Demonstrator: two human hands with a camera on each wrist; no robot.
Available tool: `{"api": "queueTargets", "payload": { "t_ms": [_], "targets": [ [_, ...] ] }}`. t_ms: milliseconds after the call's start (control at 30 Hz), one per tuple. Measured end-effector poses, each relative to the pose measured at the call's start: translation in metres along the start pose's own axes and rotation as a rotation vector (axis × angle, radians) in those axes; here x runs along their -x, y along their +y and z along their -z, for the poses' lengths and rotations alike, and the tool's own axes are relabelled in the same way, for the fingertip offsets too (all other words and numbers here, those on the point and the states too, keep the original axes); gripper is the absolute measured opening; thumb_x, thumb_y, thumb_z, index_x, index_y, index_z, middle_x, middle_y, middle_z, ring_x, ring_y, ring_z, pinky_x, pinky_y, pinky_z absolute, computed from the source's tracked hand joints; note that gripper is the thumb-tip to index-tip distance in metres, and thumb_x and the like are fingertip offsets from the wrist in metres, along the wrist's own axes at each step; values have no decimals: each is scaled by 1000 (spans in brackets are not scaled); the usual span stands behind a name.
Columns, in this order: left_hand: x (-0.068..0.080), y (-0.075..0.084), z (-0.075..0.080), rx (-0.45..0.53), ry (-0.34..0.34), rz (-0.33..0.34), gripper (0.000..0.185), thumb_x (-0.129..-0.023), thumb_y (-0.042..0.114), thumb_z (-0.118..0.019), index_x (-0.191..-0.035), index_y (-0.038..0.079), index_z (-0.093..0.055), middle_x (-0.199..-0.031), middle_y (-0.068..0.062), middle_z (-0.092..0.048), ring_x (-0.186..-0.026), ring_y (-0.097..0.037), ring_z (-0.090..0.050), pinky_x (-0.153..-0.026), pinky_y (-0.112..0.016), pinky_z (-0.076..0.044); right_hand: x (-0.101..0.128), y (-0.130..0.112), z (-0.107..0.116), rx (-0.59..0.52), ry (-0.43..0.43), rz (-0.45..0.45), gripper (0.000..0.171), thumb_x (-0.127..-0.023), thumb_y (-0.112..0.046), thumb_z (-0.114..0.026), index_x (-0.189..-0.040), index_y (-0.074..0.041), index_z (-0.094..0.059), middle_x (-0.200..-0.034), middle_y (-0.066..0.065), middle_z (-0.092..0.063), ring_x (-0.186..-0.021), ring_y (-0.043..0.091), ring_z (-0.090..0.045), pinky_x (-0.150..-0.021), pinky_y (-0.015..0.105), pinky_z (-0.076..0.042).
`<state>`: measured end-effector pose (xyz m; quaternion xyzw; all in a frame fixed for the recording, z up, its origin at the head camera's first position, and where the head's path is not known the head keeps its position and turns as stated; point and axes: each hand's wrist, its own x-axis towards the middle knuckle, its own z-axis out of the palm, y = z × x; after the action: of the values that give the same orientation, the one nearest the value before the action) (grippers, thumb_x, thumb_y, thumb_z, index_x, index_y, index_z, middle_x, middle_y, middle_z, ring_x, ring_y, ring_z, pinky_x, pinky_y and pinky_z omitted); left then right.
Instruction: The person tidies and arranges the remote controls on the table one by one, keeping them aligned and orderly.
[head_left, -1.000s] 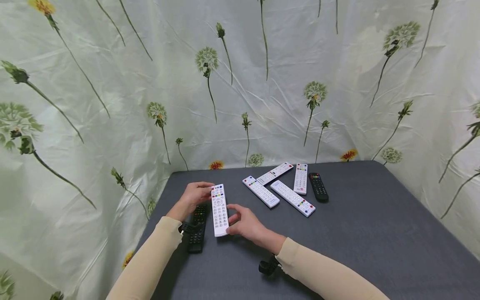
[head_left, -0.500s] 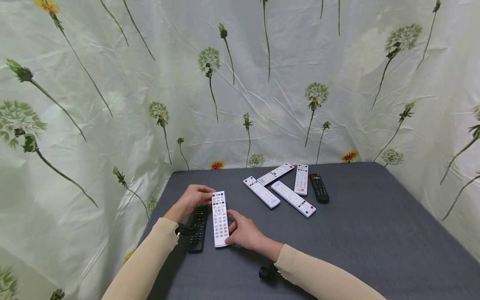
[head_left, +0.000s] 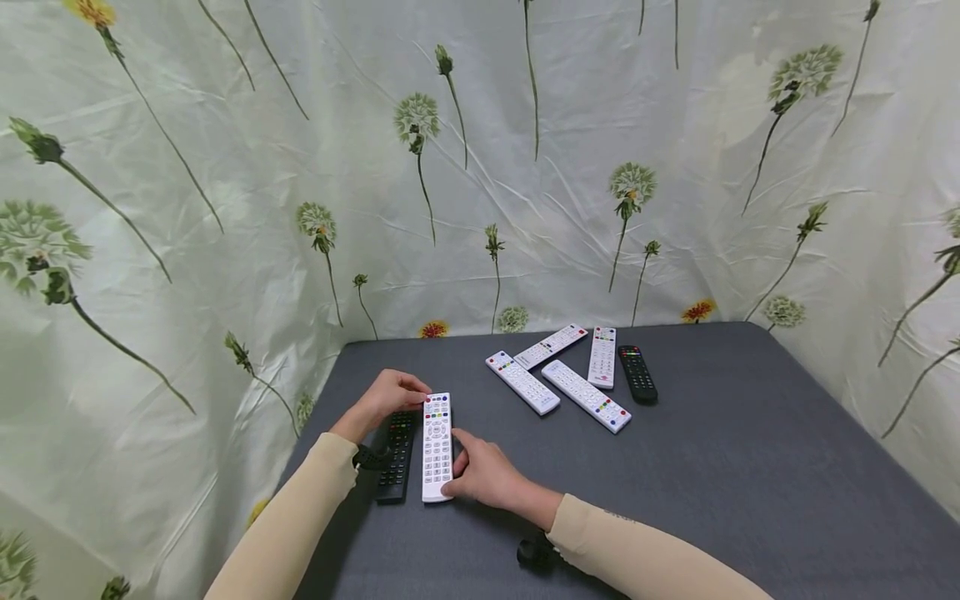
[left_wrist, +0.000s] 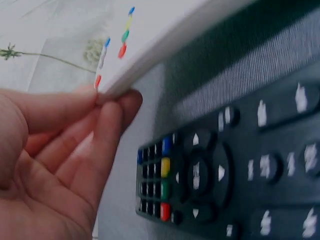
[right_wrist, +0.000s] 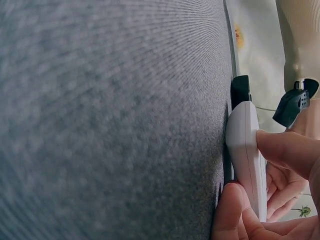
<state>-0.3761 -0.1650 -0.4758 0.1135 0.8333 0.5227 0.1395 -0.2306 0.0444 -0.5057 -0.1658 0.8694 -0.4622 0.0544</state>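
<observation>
A white remote control (head_left: 437,450) with coloured buttons lies lengthwise between my hands, right beside a black remote control (head_left: 394,467) on the table. At its far left corner my left hand (head_left: 382,402) pinches it between thumb and fingers; in the left wrist view that end of the white remote (left_wrist: 165,30) looks raised off the cloth. My right hand (head_left: 491,477) grips its near right side. In the right wrist view the thumb (right_wrist: 285,147) presses the upper edge, while fingers touch the side close to the table. The black remote's far left part is hidden by my left hand and wrist strap.
Several remotes lie further back to the right: a crossing white one (head_left: 522,383), a white one at the back (head_left: 551,347), another white one (head_left: 587,396), an upright-lying white one (head_left: 602,358) and a black one (head_left: 637,375). A flowered sheet (head_left: 480,167) hangs behind the dark table (head_left: 735,467).
Both hands have brought the white remote closer to me and lower, turning it slightly so that it lies nearly parallel with the black remote. The other remotes have not moved.
</observation>
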Motion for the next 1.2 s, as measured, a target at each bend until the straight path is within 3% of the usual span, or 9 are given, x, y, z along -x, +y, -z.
{"api": "queueTargets", "payload": {
  "t_ms": [133, 367, 533, 767, 1200],
  "targets": [
    [-3, -2, 3, -48, -55, -62, 13, -94, 4, -71, -104, -2, -77, -101, -11, -72, -90, -23, -70, -81, -40, -60, 0, 1, -2, 21, 20, 19, 92, -71, -14, -90, -147, 7, -42, -78, 0, -68, -63, 5, -56, -62, 23, -48],
    [-8, -11, 14, -87, -132, -146, 14, -93, 7, -73, -104, 0, -77, -103, -13, -73, -94, -31, -69, -83, -46, -58, -1, -2, -6, 11, -13, -32, 94, -74, -17, -90, -150, 5, -39, -79, -5, -66, -64, 5, -57, -61, 24, -48],
    [-11, -12, 12, -118, -137, -151, 13, -93, 3, -71, -104, -1, -77, -101, -11, -73, -92, -27, -69, -81, -42, -59, -1, -2, -5, 20, -12, -31, 93, -74, -19, -89, -149, 5, -40, -78, -7, -65, -64, 5, -57, -61, 23, -48],
    [-18, -16, 5, -248, -156, -162, 13, -92, 0, -71, -102, 3, -78, -97, -6, -74, -87, -19, -69, -80, -38, -58, -1, -2, -4, 2, -41, -42, 86, -78, -21, -87, -147, 7, -43, -72, -7, -64, -60, 6, -56, -54, 22, -45],
    [-20, -25, 3, -200, -114, -91, 11, -93, 3, -71, -98, 8, -80, -99, -3, -73, -91, -19, -66, -82, -38, -56, -1, 0, -6, -7, -34, -53, 81, -79, -21, -87, -145, 5, -47, -72, -9, -63, -58, 6, -55, -51, 22, -43]
  ]
}}
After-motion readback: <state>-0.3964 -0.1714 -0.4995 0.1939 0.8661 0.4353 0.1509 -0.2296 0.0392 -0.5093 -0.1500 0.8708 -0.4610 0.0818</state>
